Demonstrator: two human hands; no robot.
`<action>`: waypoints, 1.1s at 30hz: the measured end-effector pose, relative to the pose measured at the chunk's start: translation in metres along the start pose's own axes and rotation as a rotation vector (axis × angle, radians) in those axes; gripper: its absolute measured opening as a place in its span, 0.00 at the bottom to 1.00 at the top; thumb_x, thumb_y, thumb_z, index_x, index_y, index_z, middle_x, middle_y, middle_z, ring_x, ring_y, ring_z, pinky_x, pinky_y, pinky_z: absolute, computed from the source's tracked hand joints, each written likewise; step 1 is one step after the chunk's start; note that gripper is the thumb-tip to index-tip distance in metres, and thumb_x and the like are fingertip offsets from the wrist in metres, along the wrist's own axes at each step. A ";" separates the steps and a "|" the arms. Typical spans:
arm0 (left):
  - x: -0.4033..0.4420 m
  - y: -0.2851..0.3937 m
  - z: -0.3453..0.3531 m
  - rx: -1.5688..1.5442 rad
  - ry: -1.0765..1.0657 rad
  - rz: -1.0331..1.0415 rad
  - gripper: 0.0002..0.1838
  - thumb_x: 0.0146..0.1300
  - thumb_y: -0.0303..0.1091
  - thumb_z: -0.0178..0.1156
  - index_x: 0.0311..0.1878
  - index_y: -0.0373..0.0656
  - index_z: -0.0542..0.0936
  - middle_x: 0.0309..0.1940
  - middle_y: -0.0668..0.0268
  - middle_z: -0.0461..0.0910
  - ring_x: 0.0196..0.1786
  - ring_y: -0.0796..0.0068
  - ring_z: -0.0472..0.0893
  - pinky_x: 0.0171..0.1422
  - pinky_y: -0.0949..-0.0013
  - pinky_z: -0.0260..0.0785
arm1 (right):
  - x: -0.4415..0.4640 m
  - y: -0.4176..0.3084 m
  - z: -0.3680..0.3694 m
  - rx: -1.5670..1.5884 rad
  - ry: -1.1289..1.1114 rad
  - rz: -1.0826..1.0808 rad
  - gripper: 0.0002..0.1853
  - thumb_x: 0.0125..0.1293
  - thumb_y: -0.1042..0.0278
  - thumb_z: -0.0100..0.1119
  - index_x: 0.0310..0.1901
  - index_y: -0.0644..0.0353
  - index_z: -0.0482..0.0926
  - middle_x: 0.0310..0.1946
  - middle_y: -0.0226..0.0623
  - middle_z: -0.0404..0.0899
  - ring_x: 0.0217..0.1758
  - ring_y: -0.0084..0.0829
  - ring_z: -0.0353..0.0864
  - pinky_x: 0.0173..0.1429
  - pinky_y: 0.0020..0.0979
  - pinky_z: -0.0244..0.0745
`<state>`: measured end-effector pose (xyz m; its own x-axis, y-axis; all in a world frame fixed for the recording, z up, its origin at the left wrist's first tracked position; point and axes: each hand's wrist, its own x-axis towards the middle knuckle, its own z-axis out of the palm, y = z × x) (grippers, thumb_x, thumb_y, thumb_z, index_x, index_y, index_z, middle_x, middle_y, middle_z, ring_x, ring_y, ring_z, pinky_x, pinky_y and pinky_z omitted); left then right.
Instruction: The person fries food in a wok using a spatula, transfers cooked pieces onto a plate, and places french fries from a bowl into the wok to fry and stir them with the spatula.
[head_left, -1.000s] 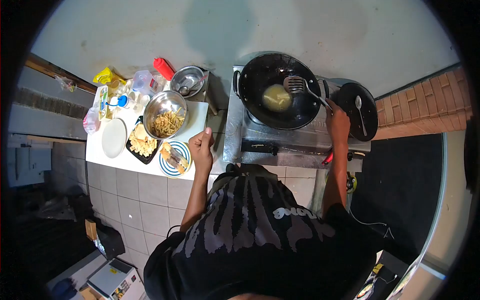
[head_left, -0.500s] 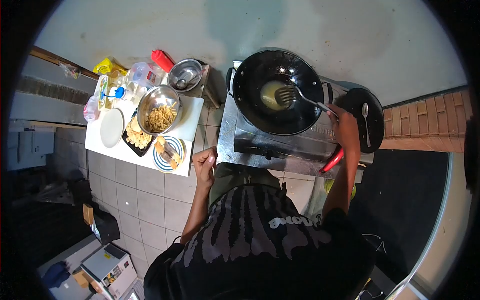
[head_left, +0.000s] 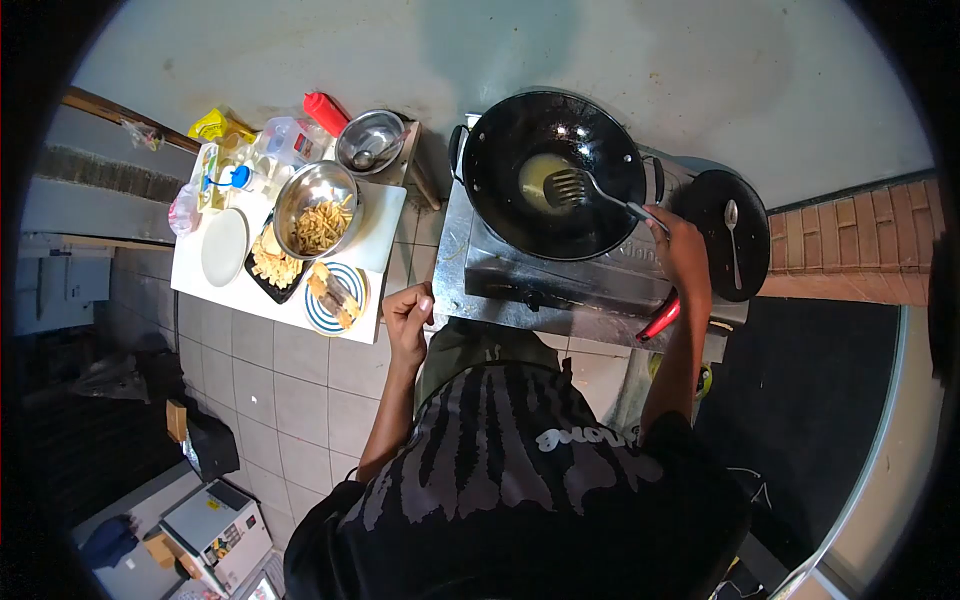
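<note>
My right hand (head_left: 680, 240) grips the handle of a slotted spatula (head_left: 568, 188), whose head is over the shallow yellowish liquid (head_left: 543, 182) in a black wok (head_left: 500, 220). The wok sits on a metal gas stove (head_left: 490, 280). Beside the stove's left front corner, my left hand (head_left: 407, 312) is curled closed, with nothing visible in it. Below my right wrist lies a red handle (head_left: 660, 318). A spoon (head_left: 732, 245) rests on a round black pan or lid (head_left: 708, 210) to the right of the wok.
On the white table (head_left: 205, 285) at left are a steel bowl of cut fries (head_left: 320, 228), a black tray of pale pieces (head_left: 275, 268), a striped plate (head_left: 318, 318) with food and a white plate (head_left: 224, 248). Behind stand an empty-looking steel bowl (head_left: 372, 135) and a red bottle (head_left: 323, 113).
The spatula head has shifted slightly left and turned in the wok, showing its slots more flatly. The wok appears a little higher in view. My left hand stays curled.
</note>
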<state>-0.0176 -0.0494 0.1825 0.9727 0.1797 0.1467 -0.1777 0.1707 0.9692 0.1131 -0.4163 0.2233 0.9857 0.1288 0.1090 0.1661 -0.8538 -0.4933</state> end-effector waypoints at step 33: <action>-0.023 0.006 -0.019 0.032 0.040 -0.010 0.23 0.64 0.34 0.59 0.16 0.42 0.60 0.15 0.73 0.60 0.21 0.84 0.57 0.26 0.75 0.46 | -0.048 -0.025 -0.008 0.016 0.025 -0.028 0.14 0.67 0.68 0.55 0.53 0.54 0.80 0.45 0.51 0.81 0.47 0.53 0.80 0.48 0.42 0.74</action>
<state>-0.0437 -0.0339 0.1814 0.9677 0.2164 0.1295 -0.1625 0.1421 0.9764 0.0620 -0.4056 0.2374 0.9797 0.1392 0.1445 0.1939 -0.8419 -0.5037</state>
